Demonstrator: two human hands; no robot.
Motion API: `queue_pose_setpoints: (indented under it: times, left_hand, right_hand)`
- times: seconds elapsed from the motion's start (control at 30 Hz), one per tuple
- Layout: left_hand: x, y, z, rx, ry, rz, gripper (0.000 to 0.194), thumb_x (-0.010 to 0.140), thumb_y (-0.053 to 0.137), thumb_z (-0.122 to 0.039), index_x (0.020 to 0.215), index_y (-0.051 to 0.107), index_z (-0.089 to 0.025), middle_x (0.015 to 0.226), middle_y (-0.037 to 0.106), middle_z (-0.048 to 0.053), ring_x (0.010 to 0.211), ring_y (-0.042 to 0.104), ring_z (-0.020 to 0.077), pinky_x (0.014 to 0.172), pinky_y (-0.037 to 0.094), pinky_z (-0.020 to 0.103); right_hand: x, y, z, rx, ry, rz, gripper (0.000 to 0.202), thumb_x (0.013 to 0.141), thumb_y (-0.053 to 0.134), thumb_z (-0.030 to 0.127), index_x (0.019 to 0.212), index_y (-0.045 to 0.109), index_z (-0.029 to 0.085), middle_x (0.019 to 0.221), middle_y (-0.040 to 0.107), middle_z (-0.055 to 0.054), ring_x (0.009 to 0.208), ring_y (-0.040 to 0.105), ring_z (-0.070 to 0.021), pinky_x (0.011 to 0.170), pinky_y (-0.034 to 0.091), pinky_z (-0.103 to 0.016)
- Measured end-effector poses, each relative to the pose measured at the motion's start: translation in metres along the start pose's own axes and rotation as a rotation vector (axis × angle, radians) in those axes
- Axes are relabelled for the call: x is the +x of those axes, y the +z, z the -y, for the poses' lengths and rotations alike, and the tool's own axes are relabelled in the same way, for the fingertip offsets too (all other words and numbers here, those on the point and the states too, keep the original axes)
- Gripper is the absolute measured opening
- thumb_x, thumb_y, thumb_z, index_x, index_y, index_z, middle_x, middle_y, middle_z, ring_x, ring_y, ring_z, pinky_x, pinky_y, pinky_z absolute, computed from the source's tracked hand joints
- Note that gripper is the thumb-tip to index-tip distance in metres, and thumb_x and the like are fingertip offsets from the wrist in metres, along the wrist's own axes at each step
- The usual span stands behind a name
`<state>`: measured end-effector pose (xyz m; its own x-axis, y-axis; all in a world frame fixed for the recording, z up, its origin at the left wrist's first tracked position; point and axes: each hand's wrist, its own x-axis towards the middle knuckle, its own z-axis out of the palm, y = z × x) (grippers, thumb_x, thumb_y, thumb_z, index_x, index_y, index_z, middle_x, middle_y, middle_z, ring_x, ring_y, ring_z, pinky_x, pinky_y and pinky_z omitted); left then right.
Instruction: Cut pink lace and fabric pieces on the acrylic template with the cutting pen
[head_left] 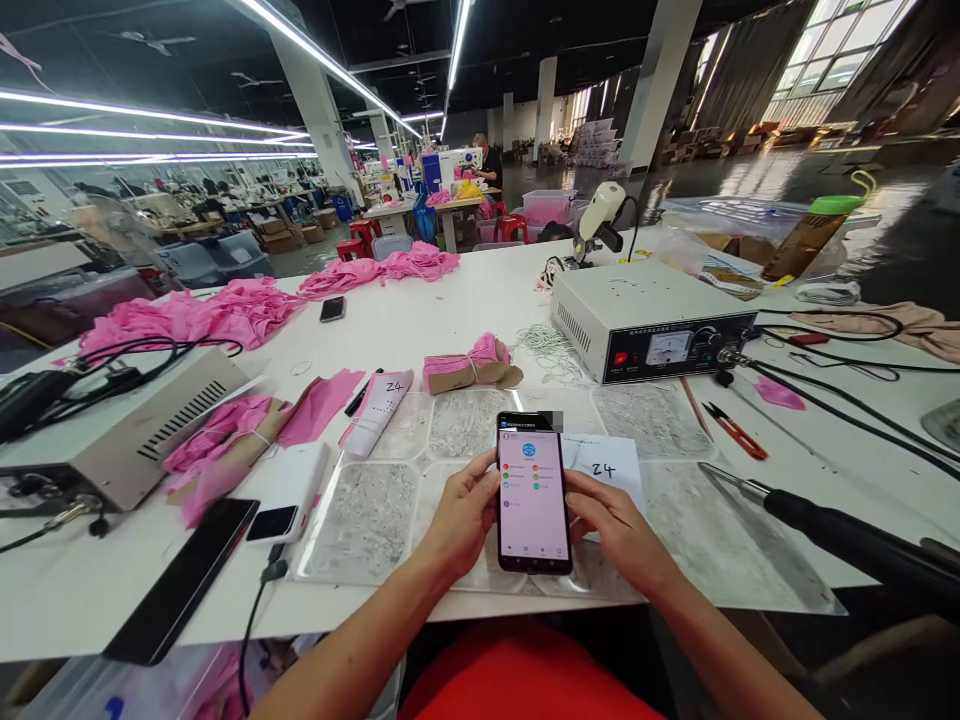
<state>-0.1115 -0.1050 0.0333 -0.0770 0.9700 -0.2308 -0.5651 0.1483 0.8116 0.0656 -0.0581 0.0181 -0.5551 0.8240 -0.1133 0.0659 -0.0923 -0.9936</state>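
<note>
Both hands hold one phone [534,525] upright, screen lit and turned toward the person, above the near middle of the bench [420,330]. The left hand [459,515] closes along its left edge, thumb at the side of the display; the right hand [619,530] bends narrowly against the right edge, thumb and fingers drawn in close. Rows of small round icons show on the screen, with a larger blue one above them; the writing is too small to read.

The step in hand looks like viewing or using this screen. From this grip, a touch on the icons would call for one thumb to come inward over the glass while the opposite hand bears the weight and keeps the phone steady.

Beneath lies a clear mat [360,520], and a white sheet [619,462] marked 24 sits partly behind the phone and right hand. Farther off rests a tied pink bundle [469,365]; to its left is a folded paper [379,405], also marked 24. On the right, a black-handled tool [832,530] points its metal tip over the mat, with orange snips [735,432] farther away. If the right hand moves outward, that tip seems the thing to avoid.
</note>
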Motion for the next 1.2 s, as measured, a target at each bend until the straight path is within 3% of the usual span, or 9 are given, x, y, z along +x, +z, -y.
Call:
queue_pose_setpoints:
  times: [0.13, 0.3, 0.5, 0.73, 0.9, 1.07, 1.2]
  left_hand:
    - [-0.002, 0.002, 0.001, 0.007, -0.011, 0.039, 0.052, 0.07, 0.077, -0.032, 0.118, 0.064, -0.016, 0.098, 0.072, 0.009, 0.086, 0.067, 0.0194, 0.074, 0.05, 0.027]
    - [-0.004, 0.006, 0.006, 0.028, -0.042, 0.086, 0.052, 0.074, 0.074, -0.031, 0.122, 0.061, -0.018, 0.1, 0.072, 0.009, 0.093, 0.066, 0.0215, 0.081, 0.05, 0.03]
    - [-0.01, 0.01, 0.009, 0.053, -0.063, 0.104, 0.054, 0.076, 0.073, -0.032, 0.126, 0.059, -0.019, 0.102, 0.072, 0.009, 0.097, 0.065, 0.0235, 0.086, 0.049, 0.034]
    - [-0.015, 0.014, 0.006, 0.064, -0.088, 0.074, 0.053, 0.074, 0.074, -0.031, 0.124, 0.061, -0.019, 0.102, 0.072, 0.009, 0.098, 0.065, 0.0237, 0.087, 0.05, 0.034]
    - [-0.022, -0.004, -0.014, 0.042, -0.09, -0.04, 0.052, 0.069, 0.078, -0.027, 0.119, 0.064, -0.017, 0.1, 0.073, 0.009, 0.095, 0.067, 0.0229, 0.084, 0.053, 0.032]
    - [-0.032, -0.033, -0.039, 0.049, -0.082, -0.233, 0.046, 0.069, 0.077, -0.016, 0.114, 0.066, -0.017, 0.093, 0.074, 0.007, 0.083, 0.07, 0.0183, 0.07, 0.055, 0.023]
    - [-0.038, -0.038, -0.039, 0.049, -0.107, -0.177, 0.04, 0.071, 0.075, -0.015, 0.111, 0.067, -0.014, 0.084, 0.074, 0.006, 0.072, 0.069, 0.0147, 0.066, 0.054, 0.02]
  right_hand:
    - [0.001, 0.0, 0.001, 0.009, -0.045, -0.051, 0.04, 0.078, 0.046, 0.029, 0.115, 0.057, 0.019, 0.106, 0.064, -0.006, 0.079, 0.059, -0.017, 0.059, 0.048, -0.026]
    - [0.009, 0.005, 0.009, 0.063, -0.118, -0.157, 0.036, 0.069, 0.05, 0.028, 0.105, 0.054, 0.02, 0.098, 0.066, -0.005, 0.084, 0.061, -0.02, 0.071, 0.05, -0.032]
    - [0.021, 0.008, 0.012, -0.004, -0.163, -0.293, 0.027, 0.071, 0.057, 0.037, 0.091, 0.049, 0.021, 0.086, 0.065, -0.003, 0.079, 0.061, -0.021, 0.071, 0.05, -0.035]
    - [0.023, 0.011, 0.014, -0.067, -0.146, -0.305, 0.023, 0.074, 0.057, 0.035, 0.09, 0.05, 0.02, 0.082, 0.063, -0.003, 0.076, 0.06, -0.0204, 0.069, 0.049, -0.035]
    - [0.003, 0.001, 0.018, 0.104, -0.133, -0.217, 0.044, 0.075, 0.054, 0.037, 0.116, 0.048, 0.02, 0.091, 0.06, -0.004, 0.072, 0.06, -0.0167, 0.06, 0.049, -0.03]
    - [-0.026, -0.008, -0.001, -0.046, -0.081, -0.294, 0.03, 0.076, 0.056, 0.037, 0.099, 0.061, 0.018, 0.086, 0.061, -0.005, 0.067, 0.057, -0.0149, 0.064, 0.05, -0.031]
    - [-0.04, 0.0, -0.011, -0.134, -0.049, -0.261, 0.033, 0.079, 0.054, 0.043, 0.098, 0.063, 0.018, 0.08, 0.064, -0.005, 0.069, 0.058, -0.0172, 0.063, 0.049, -0.031]
